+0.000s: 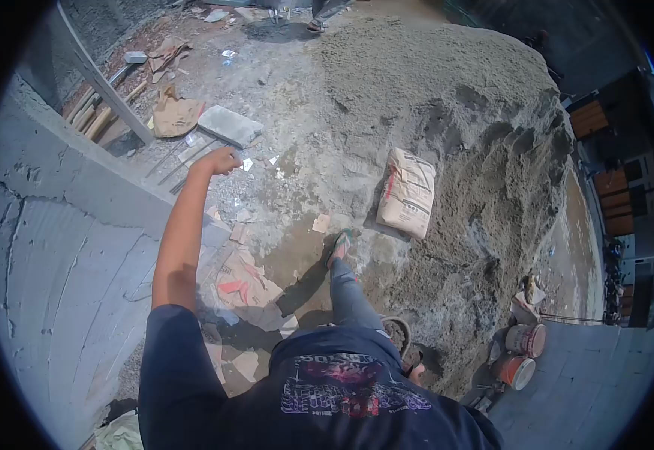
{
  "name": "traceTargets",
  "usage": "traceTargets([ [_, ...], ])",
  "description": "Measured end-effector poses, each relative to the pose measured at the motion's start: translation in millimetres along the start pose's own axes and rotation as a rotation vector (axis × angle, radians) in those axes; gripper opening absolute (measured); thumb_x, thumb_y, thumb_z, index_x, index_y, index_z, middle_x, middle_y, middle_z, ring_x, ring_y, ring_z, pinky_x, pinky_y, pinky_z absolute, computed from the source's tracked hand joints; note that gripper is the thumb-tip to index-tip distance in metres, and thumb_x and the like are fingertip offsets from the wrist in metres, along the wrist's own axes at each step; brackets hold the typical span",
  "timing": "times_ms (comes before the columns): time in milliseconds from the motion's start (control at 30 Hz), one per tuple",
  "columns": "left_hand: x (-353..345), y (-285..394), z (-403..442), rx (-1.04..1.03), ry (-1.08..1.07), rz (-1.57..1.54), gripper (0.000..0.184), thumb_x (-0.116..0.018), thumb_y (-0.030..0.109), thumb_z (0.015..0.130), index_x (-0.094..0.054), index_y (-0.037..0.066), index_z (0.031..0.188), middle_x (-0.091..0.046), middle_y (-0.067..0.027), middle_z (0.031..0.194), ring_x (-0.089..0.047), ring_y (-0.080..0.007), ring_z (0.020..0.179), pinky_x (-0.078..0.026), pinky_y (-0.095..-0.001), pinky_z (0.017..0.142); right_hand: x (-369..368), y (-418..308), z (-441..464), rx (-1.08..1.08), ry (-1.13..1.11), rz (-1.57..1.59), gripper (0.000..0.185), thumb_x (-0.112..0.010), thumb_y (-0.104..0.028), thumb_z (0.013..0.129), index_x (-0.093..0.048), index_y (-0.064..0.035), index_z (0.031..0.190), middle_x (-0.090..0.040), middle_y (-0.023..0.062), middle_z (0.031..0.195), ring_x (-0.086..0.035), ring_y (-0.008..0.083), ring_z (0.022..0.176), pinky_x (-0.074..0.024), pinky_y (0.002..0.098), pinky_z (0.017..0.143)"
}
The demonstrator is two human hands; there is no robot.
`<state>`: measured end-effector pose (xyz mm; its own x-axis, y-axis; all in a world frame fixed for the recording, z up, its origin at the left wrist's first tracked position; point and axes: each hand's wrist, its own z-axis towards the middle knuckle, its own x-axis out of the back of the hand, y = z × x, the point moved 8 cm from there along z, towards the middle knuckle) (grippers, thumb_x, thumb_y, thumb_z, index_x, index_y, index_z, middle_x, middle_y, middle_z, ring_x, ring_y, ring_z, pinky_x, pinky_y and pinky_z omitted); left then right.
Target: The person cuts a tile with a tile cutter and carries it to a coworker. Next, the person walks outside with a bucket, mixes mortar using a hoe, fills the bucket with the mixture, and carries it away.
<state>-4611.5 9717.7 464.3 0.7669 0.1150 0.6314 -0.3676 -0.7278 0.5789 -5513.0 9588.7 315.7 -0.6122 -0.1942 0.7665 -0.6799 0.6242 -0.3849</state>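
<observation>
My left hand (223, 160) is stretched out to the left, its fingers curled in with nothing visible in them. It appears above the ground near a grey concrete block (231, 126). Close to my right side is a round bucket (397, 334) with dark material inside, partly hidden by my shirt. A small patch of skin with a dark band shows beside the bucket; whether it is my right hand or a foot is unclear. A full paper sack (408, 193) lies at the edge of a large sand pile (484, 176).
Torn paper sacks (246, 289) lie left of my foot. A concrete wall (79, 255) runs along the left, with wooden poles (100, 120) beyond it. Two buckets (525, 340) rest by a low wall at the right. Another person's foot (316, 25) shows at the top.
</observation>
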Motion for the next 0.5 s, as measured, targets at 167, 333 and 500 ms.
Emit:
traceTargets([
  [167,122,-60,101,0.08,0.258,0.075,0.034,-0.063,0.035,0.081,-0.062,0.004,0.094,-0.065,-0.0148,0.087,-0.063,-0.024,0.076,-0.048,-0.0365,0.074,-133,-181,111,-0.361,-0.151,0.841,0.025,-0.042,-0.03,0.079,-0.044,-0.0056,0.081,-0.044,0.0102,0.07,-0.044,0.027,0.055,-0.0378,0.0398,0.048],
  [333,211,-160,100,0.716,-0.08,-0.158,0.06,-0.056,0.048,0.084,-0.043,0.013,0.131,-0.056,-0.0138,0.121,-0.058,-0.0261,0.104,-0.041,-0.0507,0.088,-230,-344,113,-0.662,-0.026,1.174,0.026,-0.04,-0.032,0.077,-0.039,-0.0069,0.08,-0.04,0.01,0.071,-0.041,0.0273,0.054,-0.0364,0.0421,0.046],
  [500,338,-302,128,0.795,0.252,-0.397,0.067,-0.054,0.049,0.084,-0.034,0.015,0.138,-0.053,-0.0137,0.127,-0.055,-0.0284,0.109,-0.039,-0.0501,0.089,-306,-510,119,-0.53,-0.089,1.16,0.028,-0.041,-0.034,0.076,-0.039,-0.0069,0.08,-0.04,0.0098,0.07,-0.035,0.0246,0.047,-0.034,0.0394,0.046],
])
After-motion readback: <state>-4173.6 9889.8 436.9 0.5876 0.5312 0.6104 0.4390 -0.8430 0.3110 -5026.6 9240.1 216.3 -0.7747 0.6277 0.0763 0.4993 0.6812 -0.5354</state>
